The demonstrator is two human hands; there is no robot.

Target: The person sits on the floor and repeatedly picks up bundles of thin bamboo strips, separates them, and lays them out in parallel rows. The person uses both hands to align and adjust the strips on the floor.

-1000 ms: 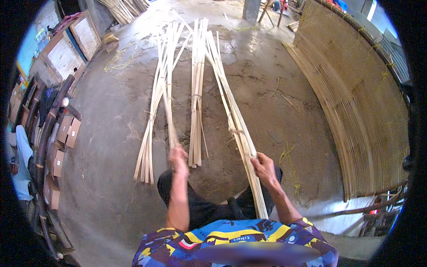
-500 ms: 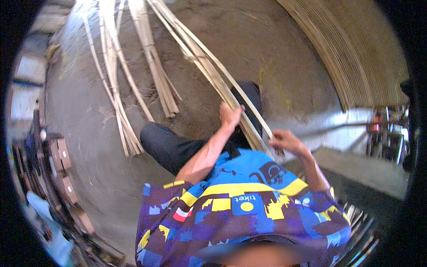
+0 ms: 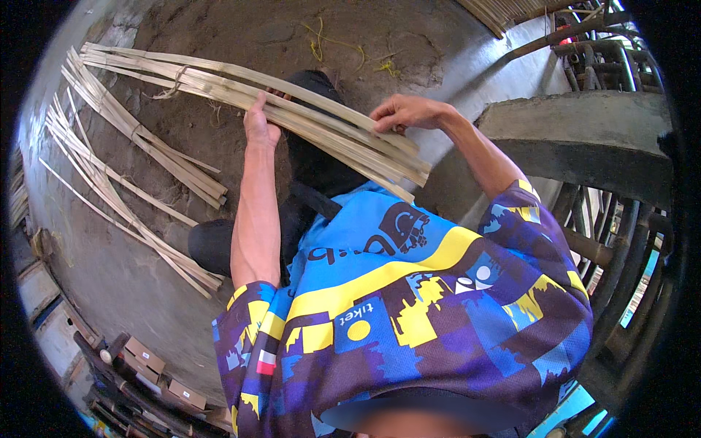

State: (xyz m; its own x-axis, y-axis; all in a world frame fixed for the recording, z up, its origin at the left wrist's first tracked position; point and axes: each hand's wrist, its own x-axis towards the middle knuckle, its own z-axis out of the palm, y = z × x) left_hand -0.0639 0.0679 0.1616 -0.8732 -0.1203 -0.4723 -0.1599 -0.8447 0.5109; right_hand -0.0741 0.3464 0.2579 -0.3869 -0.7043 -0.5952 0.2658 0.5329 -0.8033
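A bundle of long, flat, pale bamboo strips [image 3: 219, 89] slants across my lap, its near ends over my blue shirt front. My left hand [image 3: 261, 128] is closed around the bundle near its middle, with the thumb on top and some fingers hidden beneath. One bamboo strip [image 3: 310, 96] runs along the bundle's far side, with a narrow gap from the others. Near that strip's right end, my right hand [image 3: 409, 113] has its fingers curled and pinched on it. A tie [image 3: 175, 82] goes round the bundle toward its far end.
Two more groups of strips lie on the floor at left: a tied bundle [image 3: 164, 153] and a looser spread [image 3: 117, 201]. Yellow string [image 3: 318, 47] lies ahead. A concrete ledge [image 3: 577, 128] stands at right, beside dark poles [image 3: 621, 248]. Cardboard boxes [image 3: 142, 358] sit lower left.
The view has turned toward the right, so the bundle now lies flatter across the picture. The separate strip is closer to the bundle. Both hands keep their hold.
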